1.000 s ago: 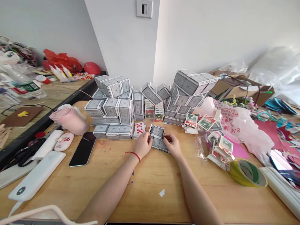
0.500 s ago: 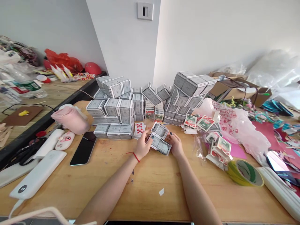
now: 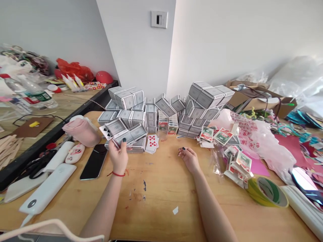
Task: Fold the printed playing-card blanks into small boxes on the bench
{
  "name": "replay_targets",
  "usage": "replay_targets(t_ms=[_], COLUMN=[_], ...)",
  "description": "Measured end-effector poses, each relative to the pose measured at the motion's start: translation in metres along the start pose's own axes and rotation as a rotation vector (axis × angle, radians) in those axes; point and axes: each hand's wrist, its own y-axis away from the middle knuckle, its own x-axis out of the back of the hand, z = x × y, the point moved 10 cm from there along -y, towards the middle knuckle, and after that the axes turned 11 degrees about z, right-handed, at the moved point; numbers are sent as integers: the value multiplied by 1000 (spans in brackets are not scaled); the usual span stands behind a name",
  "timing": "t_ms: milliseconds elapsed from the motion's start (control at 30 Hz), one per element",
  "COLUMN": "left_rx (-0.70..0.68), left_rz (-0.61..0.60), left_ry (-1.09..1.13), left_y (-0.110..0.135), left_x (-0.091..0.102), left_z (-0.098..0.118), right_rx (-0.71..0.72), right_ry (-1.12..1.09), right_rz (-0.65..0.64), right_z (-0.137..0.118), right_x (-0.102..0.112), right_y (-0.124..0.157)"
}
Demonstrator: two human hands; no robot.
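Your left hand (image 3: 119, 158) pinches cards (image 3: 130, 136) by the left pile (image 3: 130, 99); your right hand (image 3: 191, 159) half curls, grip unclear. Placing seems the step: go gently.

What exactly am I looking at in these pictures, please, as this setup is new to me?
There is no machine here, only a person's two bare hands. Every picture comes from one camera on that person's head, looking forward and down. The left hand holds up a grey-patterned card piece made of joined blocks. The right hand is curled over the wooden table; whether it holds anything is hard to tell. Beyond the hands stand stacked card blocks. Around lie loose playing cards, a phone, opened card boxes and a roll of tape.
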Motion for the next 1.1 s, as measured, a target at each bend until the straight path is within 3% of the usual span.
replay_targets(t_ms=[67, 133, 233, 333, 500, 600, 733, 900, 1100], left_rx=[-12, 59, 331, 492, 496, 462, 521, 476, 515], left_rz=[50, -23, -132, -194, 1, 82, -10, 8, 25], left_ry=[-209, -319, -224, -64, 56, 57, -121, -140, -272], left_y=[-7, -8, 0, 17, 33, 29, 21, 10, 19], left_x=[23, 29, 28, 18, 22, 24, 21, 34, 55], left_z=[-10, -24, -43, -41, -29, -32, -50, -48, -54], right_rx=[4, 13, 23, 27, 13, -6, -12, -27, -14], right_ry=[-1, 16, 54, 66, 18, -38, -17, 4, 52], right_rz=[15, 35, 60, 71, 69, 59, 64, 88, 91], right_z=[0, -1, -1, 0, -1, -1, -2, 0, 2], right_x=[3, 6, 9, 11, 11, 9, 8, 11, 11], right_y=[-1, -1, -3, -3, -2, -2, -2, 0, -1])
